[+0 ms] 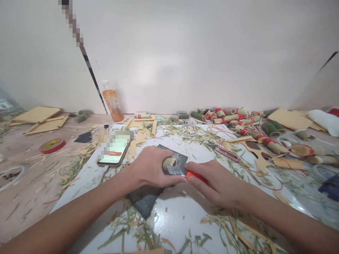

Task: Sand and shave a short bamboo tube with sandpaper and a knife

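Observation:
My left hand (150, 164) is closed around a short bamboo tube (169, 163), whose open end faces right. A red-handled knife (196, 175) is gripped in my right hand (212, 181), its blade lying against the tube's near side. My left thumb reaches close to the blade and handle. Beneath the hands lies a dark sheet of sandpaper (147, 201), dusted with pale powder at its upper part. The sheet rests on a white board (174, 215) strewn with green and tan bamboo shavings (119, 236).
A lit phone (116, 148) lies left of my left hand. Behind it stands a bottle of orange drink (113, 104). Red tape (52, 145) sits far left. Bamboo pieces with red bands (230, 118) are heaped at back right, near a pink-handled cutter (227, 154).

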`<action>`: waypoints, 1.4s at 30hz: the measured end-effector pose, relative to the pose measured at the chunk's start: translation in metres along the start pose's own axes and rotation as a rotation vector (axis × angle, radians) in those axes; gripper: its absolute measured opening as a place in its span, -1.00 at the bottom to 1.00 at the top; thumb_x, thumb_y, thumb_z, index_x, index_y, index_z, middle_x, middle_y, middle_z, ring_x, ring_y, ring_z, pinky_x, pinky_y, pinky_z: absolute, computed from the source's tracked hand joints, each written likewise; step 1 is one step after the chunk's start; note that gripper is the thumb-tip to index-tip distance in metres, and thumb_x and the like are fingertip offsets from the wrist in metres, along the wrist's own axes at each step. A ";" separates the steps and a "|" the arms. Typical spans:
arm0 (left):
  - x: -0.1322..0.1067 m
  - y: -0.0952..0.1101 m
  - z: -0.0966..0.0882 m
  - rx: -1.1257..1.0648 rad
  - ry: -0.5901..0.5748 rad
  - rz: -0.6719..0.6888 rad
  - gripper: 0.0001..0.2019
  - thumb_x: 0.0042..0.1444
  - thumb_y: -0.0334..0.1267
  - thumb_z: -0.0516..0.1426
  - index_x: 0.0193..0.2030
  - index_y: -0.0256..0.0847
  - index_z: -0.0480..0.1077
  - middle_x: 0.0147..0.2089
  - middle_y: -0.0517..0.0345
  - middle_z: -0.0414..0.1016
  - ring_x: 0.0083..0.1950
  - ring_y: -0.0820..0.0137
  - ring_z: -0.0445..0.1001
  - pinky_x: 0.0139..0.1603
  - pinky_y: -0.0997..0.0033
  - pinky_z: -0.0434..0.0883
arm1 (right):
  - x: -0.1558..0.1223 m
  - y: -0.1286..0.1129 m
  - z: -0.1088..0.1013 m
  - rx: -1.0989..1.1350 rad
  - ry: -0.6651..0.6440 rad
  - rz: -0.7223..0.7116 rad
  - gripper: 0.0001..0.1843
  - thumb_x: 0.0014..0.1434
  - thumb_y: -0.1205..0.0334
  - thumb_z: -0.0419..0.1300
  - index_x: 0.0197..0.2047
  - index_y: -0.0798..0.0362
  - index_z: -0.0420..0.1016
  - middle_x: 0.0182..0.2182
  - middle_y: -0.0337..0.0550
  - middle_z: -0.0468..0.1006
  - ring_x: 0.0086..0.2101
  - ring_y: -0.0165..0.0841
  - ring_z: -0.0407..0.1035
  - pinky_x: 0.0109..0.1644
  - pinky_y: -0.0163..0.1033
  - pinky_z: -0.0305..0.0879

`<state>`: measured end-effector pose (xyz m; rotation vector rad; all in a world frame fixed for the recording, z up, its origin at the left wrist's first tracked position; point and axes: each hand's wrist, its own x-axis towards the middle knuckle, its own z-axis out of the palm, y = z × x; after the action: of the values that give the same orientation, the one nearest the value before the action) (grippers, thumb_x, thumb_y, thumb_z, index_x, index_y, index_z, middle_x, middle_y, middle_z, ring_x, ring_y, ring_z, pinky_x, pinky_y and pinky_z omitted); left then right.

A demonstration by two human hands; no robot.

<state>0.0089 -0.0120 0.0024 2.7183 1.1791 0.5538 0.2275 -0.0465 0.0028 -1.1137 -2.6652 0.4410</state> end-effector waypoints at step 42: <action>-0.002 0.002 -0.001 -0.210 0.053 0.094 -0.46 -0.07 0.26 0.12 -0.60 -0.19 0.09 -0.65 0.33 0.07 -0.59 0.52 0.02 -0.54 0.44 0.05 | -0.004 -0.008 -0.006 0.211 -0.031 -0.007 -0.65 0.40 0.03 -0.15 -0.30 0.01 0.29 -0.52 -0.31 0.31 -0.50 -0.42 0.22 -0.41 -0.31 0.03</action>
<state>0.0091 -0.0149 0.0033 2.6044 0.9482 0.7222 0.2266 -0.0538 0.0109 -1.0413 -2.5739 0.7246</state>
